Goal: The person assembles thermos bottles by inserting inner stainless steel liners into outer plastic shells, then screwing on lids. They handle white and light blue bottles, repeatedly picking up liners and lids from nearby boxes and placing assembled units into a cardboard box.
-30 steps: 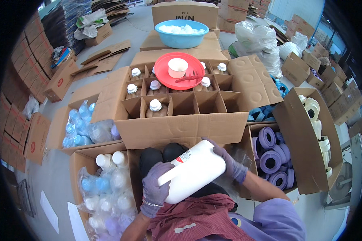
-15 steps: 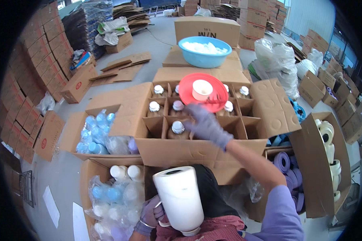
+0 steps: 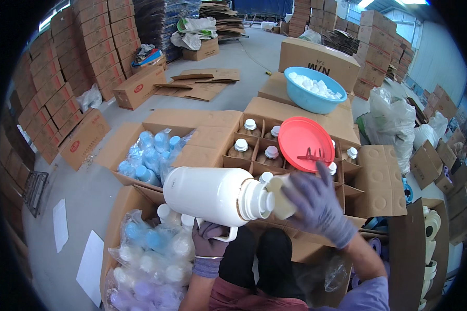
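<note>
A large white thermos jug (image 3: 205, 196) lies tilted on its side in front of me, its narrow neck pointing right. My left hand (image 3: 208, 241), gloved in grey-purple, is closed round its handle from below. My right hand (image 3: 316, 205), gloved too and slightly blurred, holds a small cream cup (image 3: 282, 198) beside the jug's mouth. Behind that hand, a red round plate (image 3: 302, 139) with dark marks rests on bottles in a divided carton (image 3: 366, 207). Several brownish bottles (image 3: 240, 149) with pale caps stand in its compartments.
Left are cartons of bagged blue caps (image 3: 148, 155) and white and lilac caps (image 3: 150, 264). A blue basin (image 3: 308, 98) of white pieces stands beyond the divided carton. Rings fill a carton (image 3: 404, 249) at right. Flattened cardboard (image 3: 202, 83) and stacked boxes (image 3: 96, 36) lie farther off.
The jug has swung from upright, base up, to lying sideways, higher in view. My right hand has taken the cup off the red plate and brought it to the jug's mouth. The view has shifted left.
</note>
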A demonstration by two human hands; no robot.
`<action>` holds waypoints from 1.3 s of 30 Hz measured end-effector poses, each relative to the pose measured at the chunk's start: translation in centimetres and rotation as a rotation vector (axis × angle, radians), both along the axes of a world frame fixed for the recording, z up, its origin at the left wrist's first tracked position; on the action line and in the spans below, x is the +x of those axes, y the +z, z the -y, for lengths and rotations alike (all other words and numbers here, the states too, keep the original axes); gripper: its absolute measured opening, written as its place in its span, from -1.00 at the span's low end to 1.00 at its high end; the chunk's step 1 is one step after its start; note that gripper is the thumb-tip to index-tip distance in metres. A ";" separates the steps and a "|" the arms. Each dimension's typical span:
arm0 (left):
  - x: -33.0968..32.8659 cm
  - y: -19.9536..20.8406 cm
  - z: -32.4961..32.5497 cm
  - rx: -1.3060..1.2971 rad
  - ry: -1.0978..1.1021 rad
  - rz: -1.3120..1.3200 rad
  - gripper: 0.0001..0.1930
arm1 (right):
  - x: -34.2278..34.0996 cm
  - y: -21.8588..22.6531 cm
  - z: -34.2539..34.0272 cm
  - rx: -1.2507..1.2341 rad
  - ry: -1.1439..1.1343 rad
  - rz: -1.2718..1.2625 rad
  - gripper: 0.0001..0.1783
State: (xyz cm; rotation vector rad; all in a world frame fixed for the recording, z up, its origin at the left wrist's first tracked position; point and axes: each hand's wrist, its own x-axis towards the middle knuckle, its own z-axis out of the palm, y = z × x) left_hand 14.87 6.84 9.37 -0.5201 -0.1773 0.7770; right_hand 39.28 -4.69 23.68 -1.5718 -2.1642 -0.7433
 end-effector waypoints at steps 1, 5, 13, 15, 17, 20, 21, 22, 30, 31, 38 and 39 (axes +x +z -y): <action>0.8 0.3 0.7 0.060 -0.020 0.007 -0.68 | -0.9 -0.6 0.4 0.076 0.105 -0.135 -0.26; 2.1 -1.5 2.5 0.481 0.148 -0.132 -0.68 | -2.2 -7.2 -0.5 0.155 0.184 -1.223 -0.31; -1.6 2.6 2.2 1.486 0.832 -1.026 -0.35 | 2.0 -15.0 -6.4 -0.712 0.121 -2.016 -0.50; -0.9 1.7 2.2 1.678 0.710 -1.192 -0.27 | 2.4 -11.9 -6.5 -0.824 0.217 -1.918 -0.48; -2.4 -3.1 4.4 1.654 0.287 -1.155 -0.23 | 2.4 -12.6 -7.3 -0.953 0.083 -1.571 -0.47; -5.2 -6.9 8.6 1.722 0.040 -1.128 -0.29 | -2.4 -10.3 -4.2 -1.078 -0.068 -1.033 -0.39; -6.3 -7.4 9.7 1.767 0.028 -1.130 -0.33 | -2.6 -10.4 -3.3 -1.067 0.077 -0.938 -0.40; -7.8 -8.0 10.3 1.795 0.034 -1.169 -0.35 | -2.8 -10.5 -2.5 -1.052 0.222 -0.842 -0.40; -8.9 -4.1 5.7 1.780 -0.130 -1.193 -0.49 | -0.7 -6.6 -2.5 -1.272 -0.054 -1.315 -0.33; -8.8 -3.5 4.8 1.786 -0.175 -1.164 -0.53 | -1.8 -6.8 -2.6 -1.159 0.033 -1.268 -0.35; -12.4 -5.3 -12.6 1.173 0.037 -1.441 -0.65 | -4.8 -4.9 -7.3 -1.327 -0.231 -0.248 -0.20; -13.2 -6.4 -17.5 1.234 0.292 -1.685 -0.66 | -4.9 -4.9 -9.2 -1.077 -0.128 -0.312 -0.26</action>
